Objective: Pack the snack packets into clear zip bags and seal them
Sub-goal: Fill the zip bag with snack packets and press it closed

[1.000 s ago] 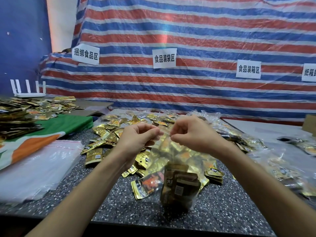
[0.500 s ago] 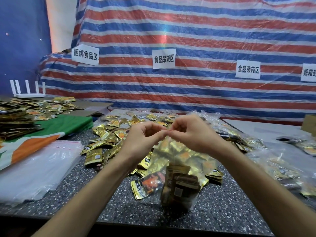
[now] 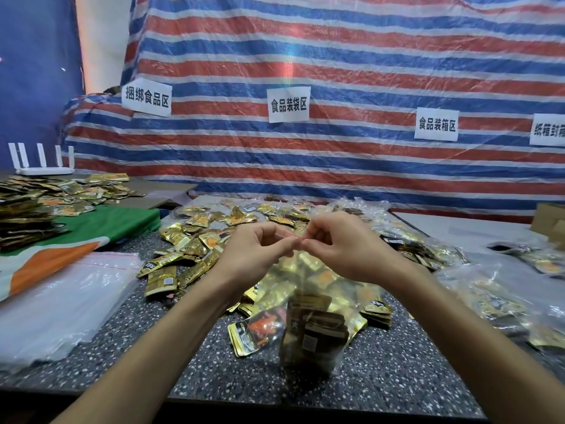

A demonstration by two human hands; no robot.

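- The left hand (image 3: 256, 255) pinches the top edge of the clear zip bag (image 3: 308, 301) between thumb and forefinger, with its other fingers curled in.
- The right hand (image 3: 342, 249) pinches the same edge just beside it. The fingertips of the two hands nearly meet along the red zip strip (image 3: 294, 237).
- The bag hangs below both hands in front of the person, its lower end down at the speckled worktop (image 3: 397, 384). Dark and gold packets show through its clear wall.
- Loose snack packets (image 3: 189, 243) lie heaped on the worktop behind the bag and to its left.
- A stack of empty bags (image 3: 61, 301) lies at the left, and filled bags (image 3: 489, 301) lie at the right.
- A striped tarp (image 3: 336, 163) with white paper signs (image 3: 289, 104) hangs behind the worktop.
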